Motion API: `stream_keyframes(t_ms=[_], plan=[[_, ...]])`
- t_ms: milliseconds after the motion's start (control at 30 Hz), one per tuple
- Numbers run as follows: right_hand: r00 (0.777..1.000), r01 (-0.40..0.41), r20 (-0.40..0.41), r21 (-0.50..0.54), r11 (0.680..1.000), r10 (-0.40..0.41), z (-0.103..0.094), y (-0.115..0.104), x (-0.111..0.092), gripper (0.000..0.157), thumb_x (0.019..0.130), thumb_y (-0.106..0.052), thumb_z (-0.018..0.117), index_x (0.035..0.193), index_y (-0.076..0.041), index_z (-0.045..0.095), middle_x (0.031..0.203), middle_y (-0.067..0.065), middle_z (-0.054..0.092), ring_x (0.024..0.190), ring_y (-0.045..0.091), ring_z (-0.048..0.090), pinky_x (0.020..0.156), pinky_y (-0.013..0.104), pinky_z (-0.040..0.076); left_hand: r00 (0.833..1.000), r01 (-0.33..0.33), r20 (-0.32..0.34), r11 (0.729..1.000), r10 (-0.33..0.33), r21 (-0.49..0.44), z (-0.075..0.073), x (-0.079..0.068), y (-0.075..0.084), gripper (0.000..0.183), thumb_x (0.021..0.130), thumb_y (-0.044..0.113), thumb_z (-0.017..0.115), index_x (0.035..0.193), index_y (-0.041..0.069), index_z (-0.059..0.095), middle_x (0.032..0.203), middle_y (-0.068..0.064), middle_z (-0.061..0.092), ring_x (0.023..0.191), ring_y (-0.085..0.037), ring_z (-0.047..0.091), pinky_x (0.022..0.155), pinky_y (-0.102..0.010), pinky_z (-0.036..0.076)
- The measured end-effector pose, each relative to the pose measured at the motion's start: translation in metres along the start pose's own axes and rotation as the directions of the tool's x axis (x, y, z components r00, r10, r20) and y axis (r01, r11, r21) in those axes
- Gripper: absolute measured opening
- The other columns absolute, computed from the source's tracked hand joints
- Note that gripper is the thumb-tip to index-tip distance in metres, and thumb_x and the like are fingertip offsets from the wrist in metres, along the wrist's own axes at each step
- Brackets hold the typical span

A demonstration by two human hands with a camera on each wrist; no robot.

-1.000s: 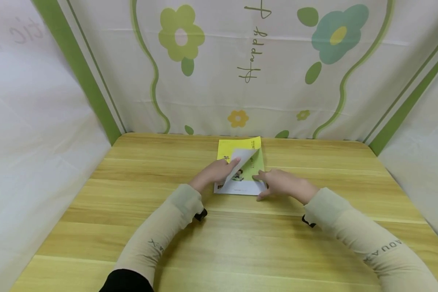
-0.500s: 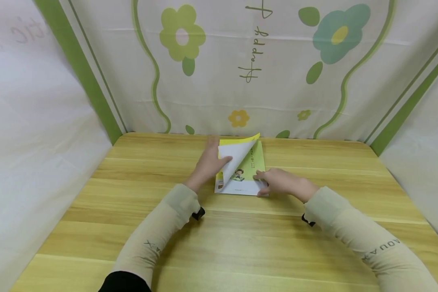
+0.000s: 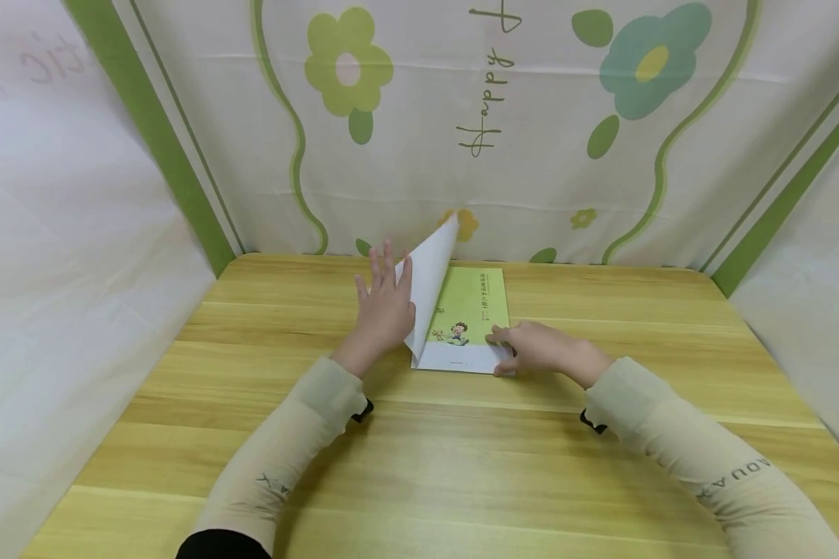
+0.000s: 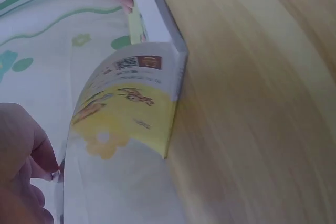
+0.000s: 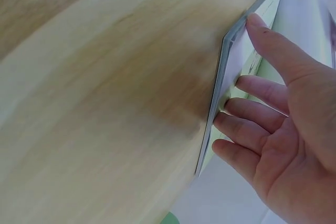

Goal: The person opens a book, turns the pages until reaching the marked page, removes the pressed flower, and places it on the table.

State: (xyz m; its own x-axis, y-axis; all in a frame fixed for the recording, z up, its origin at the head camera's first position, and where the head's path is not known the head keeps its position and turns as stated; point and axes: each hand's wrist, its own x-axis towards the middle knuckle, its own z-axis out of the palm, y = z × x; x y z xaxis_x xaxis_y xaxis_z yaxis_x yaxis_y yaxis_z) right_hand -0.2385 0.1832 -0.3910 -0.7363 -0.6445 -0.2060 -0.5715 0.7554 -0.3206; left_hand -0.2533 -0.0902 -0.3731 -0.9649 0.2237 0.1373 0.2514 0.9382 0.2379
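Note:
A thin book (image 3: 471, 318) lies on the wooden table, with a green page carrying a cartoon child and a white band along the bottom. Its cover (image 3: 429, 283) stands raised and curling to the left, white inside; the left wrist view shows a yellow outer face (image 4: 131, 114) with a printed code. My left hand (image 3: 384, 310) has its fingers spread and lies against the cover's left side. At the book's lower right edge rests my right hand (image 3: 534, 347). In the right wrist view, the right thumb and fingertips (image 5: 257, 22) touch the page near its border.
The wooden table (image 3: 461, 466) extends toward me and to both sides. Close behind the book hangs a white cloth (image 3: 405, 178) printed with flowers and green lines. Further white cloth panels (image 3: 77, 272) flank the table.
My left hand has moved left and spread its fingers. The cover has swung up and leftward, uncovering more of the green page. My right hand has stayed nearly still.

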Motion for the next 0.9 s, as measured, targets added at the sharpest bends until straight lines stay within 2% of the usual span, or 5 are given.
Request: stream_keyframes(t_ms=[133, 267, 467, 567, 900], plan=[[1.0, -0.005, 0.004, -0.003, 1.0, 0.005, 0.001, 0.001, 0.0, 0.065, 0.091, -0.03, 0.081, 0.14, 0.006, 0.058, 0.149, 0.028, 0.047, 0.06, 0.011, 0.028, 0.058, 0.027, 0.033, 0.999, -0.005, 0.041, 1.0, 0.004, 0.025, -0.001, -0.003, -0.007, 0.071, 0.104, 0.02, 0.047, 0.165, 0.009, 0.012, 0.167, -0.016, -0.022, 0.15, -0.037, -0.027, 0.114, -0.072, -0.005], [1.0, -0.002, 0.005, -0.014, 1.0, 0.002, 0.002, 0.003, 0.001, 0.065, 0.091, -0.031, 0.08, 0.141, 0.005, 0.058, 0.149, 0.028, 0.047, 0.06, 0.011, 0.03, 0.063, 0.028, 0.037, 0.985, 0.001, 0.172, 1.0, -0.002, 0.006, -0.002, -0.002, -0.018, 0.071, 0.108, 0.031, 0.046, 0.165, 0.006, 0.011, 0.167, -0.017, -0.019, 0.15, -0.039, -0.025, 0.113, -0.074, -0.006], [1.0, 0.005, 0.013, -0.003, 1.0, -0.005, 0.002, 0.004, 0.0, 0.07, 0.088, -0.033, 0.083, 0.142, 0.005, 0.057, 0.15, 0.029, 0.046, 0.062, 0.012, 0.035, 0.061, 0.027, 0.037, 0.897, 0.041, 0.442, 0.996, -0.002, -0.08, 0.001, 0.0, -0.034, 0.078, 0.11, 0.04, 0.045, 0.164, 0.004, 0.003, 0.167, -0.019, -0.017, 0.15, -0.048, -0.018, 0.115, -0.073, 0.004], [1.0, 0.016, 0.016, -0.002, 1.0, -0.016, 0.001, 0.003, 0.0, 0.072, 0.086, -0.033, 0.085, 0.142, 0.005, 0.057, 0.149, 0.03, 0.047, 0.061, 0.011, 0.034, 0.057, 0.026, 0.033, 0.858, 0.017, 0.512, 0.994, 0.041, -0.108, 0.004, 0.001, -0.038, 0.082, 0.109, 0.039, 0.047, 0.163, 0.0, -0.002, 0.167, -0.023, -0.016, 0.149, -0.05, -0.015, 0.116, -0.07, 0.008], [0.998, 0.037, 0.044, -0.013, 0.999, -0.036, -0.002, 0.004, 0.0, 0.074, 0.086, -0.028, 0.086, 0.144, 0.005, 0.055, 0.148, 0.031, 0.048, 0.062, 0.01, 0.038, 0.06, 0.026, 0.038, 0.81, -0.005, 0.577, 0.985, 0.104, -0.172, 0.007, 0.004, -0.047, 0.085, 0.11, 0.04, 0.044, 0.16, -0.006, -0.006, 0.166, -0.028, -0.014, 0.152, -0.043, -0.014, 0.122, -0.055, -0.005]])
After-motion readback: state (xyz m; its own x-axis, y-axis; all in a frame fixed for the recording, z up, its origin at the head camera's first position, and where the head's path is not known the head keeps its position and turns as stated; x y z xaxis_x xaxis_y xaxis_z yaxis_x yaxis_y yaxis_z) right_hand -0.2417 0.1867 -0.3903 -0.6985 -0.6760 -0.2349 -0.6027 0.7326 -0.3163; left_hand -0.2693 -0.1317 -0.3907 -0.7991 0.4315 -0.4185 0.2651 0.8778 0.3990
